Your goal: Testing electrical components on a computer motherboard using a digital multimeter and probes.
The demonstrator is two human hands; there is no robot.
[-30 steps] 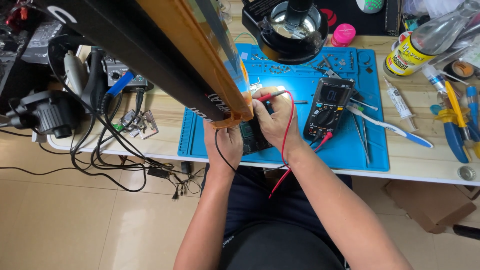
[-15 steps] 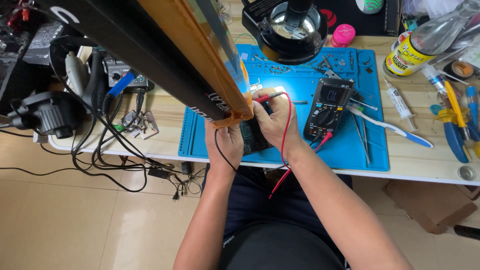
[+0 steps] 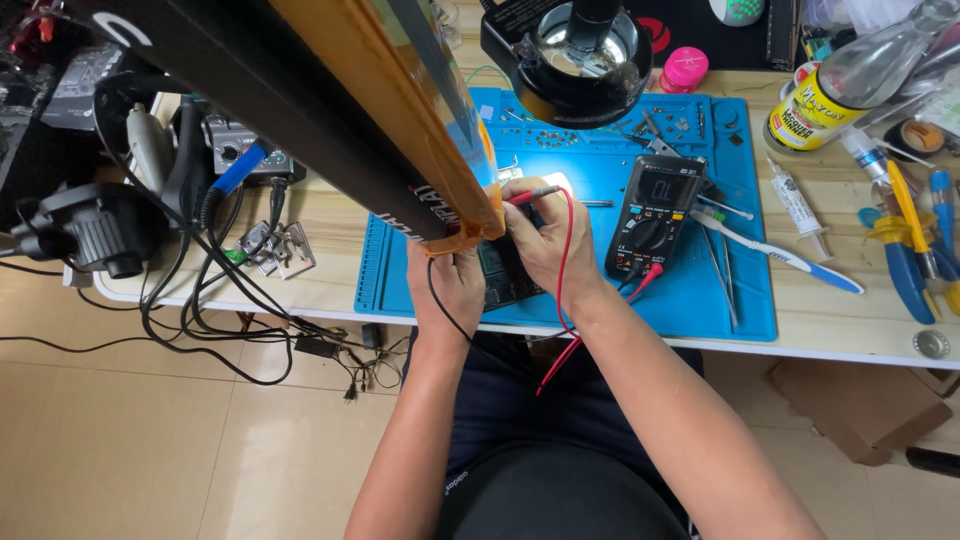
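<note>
Barely shifting since 0.5 seconds earlier, the right hand [image 3: 545,235] is gripping a red probe [image 3: 530,195] over a circuit board [image 3: 505,275] on the blue mat [image 3: 740,310], while the left hand [image 3: 455,285] is gripping a black lead [image 3: 437,300], both probes keeping their contact.

red probe [image 3: 532,194]: slim, pinched near its tip, lying nearly level, tip pointing left | red lead [image 3: 566,262]: arcs over the wrist, runs down off the table edge | black lead [image 3: 440,300]: trails along the other wrist | circuit board [image 3: 503,278]: dark, flat on blue mat, mostly hidden under both hands
</note>
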